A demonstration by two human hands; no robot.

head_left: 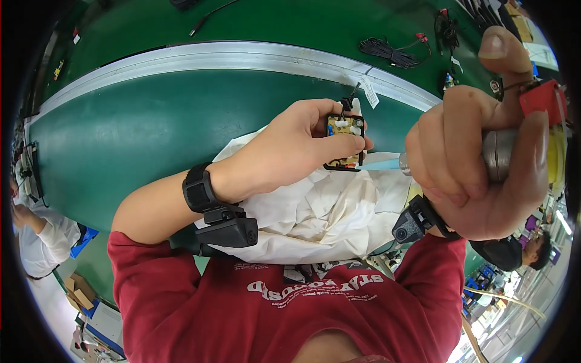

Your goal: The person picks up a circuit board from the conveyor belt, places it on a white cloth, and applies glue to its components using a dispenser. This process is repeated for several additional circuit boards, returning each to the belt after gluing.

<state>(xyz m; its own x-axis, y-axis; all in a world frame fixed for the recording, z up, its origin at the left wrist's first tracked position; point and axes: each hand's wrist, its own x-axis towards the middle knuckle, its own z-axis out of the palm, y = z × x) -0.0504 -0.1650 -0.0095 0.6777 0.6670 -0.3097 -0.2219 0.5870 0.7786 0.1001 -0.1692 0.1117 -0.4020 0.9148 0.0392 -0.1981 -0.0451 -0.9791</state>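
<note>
My left hand (290, 142) is closed around the edges of a small circuit board in an open black case (345, 130), its thumb lying across the front. Blue and white components show on the board. A short black cable (349, 100) with a white paper tag (369, 92) leads away from the top of the case. In my right hand (460, 145) is a grey cylindrical dispensing tool (499, 156) with a red part (540, 103) at its upper end. The tool's light blue tapered nozzle (380, 164) points left, with its tip at the board's lower right corner.
White cloth (327, 206) lies across my lap at the green table's (133, 121) near edge. Beyond a silver metal rail (242, 49) are coiled black cables (390, 53). Another person (48, 236) is at the far left, and one (514, 251) at the right.
</note>
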